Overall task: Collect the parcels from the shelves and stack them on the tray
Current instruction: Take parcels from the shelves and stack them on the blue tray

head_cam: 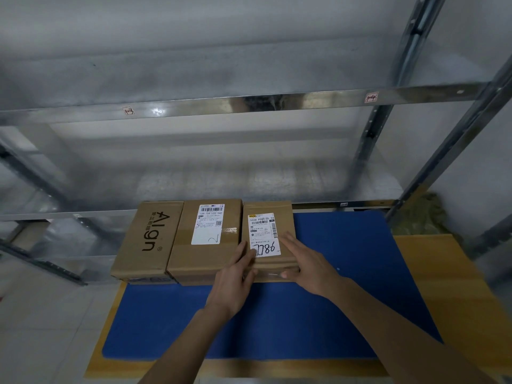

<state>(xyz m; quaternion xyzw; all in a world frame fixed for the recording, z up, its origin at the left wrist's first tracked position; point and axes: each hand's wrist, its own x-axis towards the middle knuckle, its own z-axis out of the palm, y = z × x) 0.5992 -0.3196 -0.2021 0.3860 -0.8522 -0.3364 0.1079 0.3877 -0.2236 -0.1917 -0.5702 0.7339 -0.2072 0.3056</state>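
Three parcels sit in a row along the far edge of the tray (346,259), a blue mat on a wooden board. The "Align" box (149,239) is at the far left corner, the middle parcel (205,239) touches it, and the labelled parcel (270,231) (marked 7786 by hand) stands just beside that.

Both hands are on this last parcel. The left hand (235,275) lies against its near left edge with fingers extended. The right hand (307,261) rests flat on its top with the thumb at the near face. Neither clamps it; the fingers look straight and pressing, so I judge the parcel is being nudged into line rather than lifted.

What could go wrong: a push too far leftward would shove the middle parcel and the "Align" box, which already overhangs the tray's left edge, and the row could slide off. A push away could drive the parcel against the lower shelf rail (318,205) just behind.

Around it, the metal shelves (249,103) in view carry no parcels that I can see. The shelf upright (410,195) stands at the tray's far right corner, narrowing the reach there.
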